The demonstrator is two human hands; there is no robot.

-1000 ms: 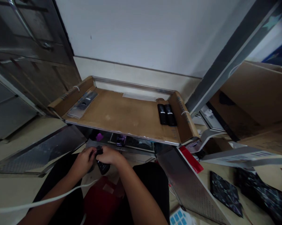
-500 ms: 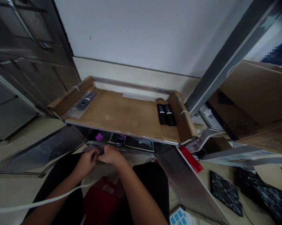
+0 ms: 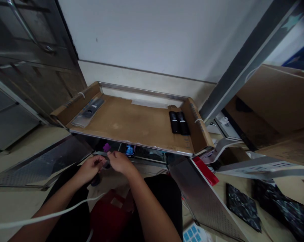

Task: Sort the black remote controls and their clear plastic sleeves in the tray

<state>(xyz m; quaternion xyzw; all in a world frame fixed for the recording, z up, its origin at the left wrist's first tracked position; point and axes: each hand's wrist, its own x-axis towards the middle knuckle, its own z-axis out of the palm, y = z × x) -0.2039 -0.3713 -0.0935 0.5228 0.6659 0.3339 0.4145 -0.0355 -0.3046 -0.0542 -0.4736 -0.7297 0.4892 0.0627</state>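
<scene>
In the head view, your two hands meet low in the middle, just under the front edge of the cardboard tray [image 3: 131,126], and the small black device [image 3: 105,165] is between them. Your left hand [image 3: 89,168] is closed around it, with the fingers curled, so most of the body is hidden. Only a short dark part shows at the fingertips, and a rounded dark end shows below the palm. I judge that both parts belong to the same piece. If so, its long axis runs from the upper right down to the lower left, toward your lap. Your right hand [image 3: 120,162] comes from the right with the fingers bent close together. The fingertips touch the upper end of the device, but I cannot tell whether they really pinch it. The left hand is therefore the nearer one and carries the piece, and the free end points to the right hand. The device looks matte black, slim and smooth, and no buttons can be read here. On the tray, two black remotes [image 3: 179,122] lie side by side at the right wall, and a bagged remote [image 3: 90,109] lies at the left. A white cable [image 3: 53,214] crosses your left forearm.
</scene>
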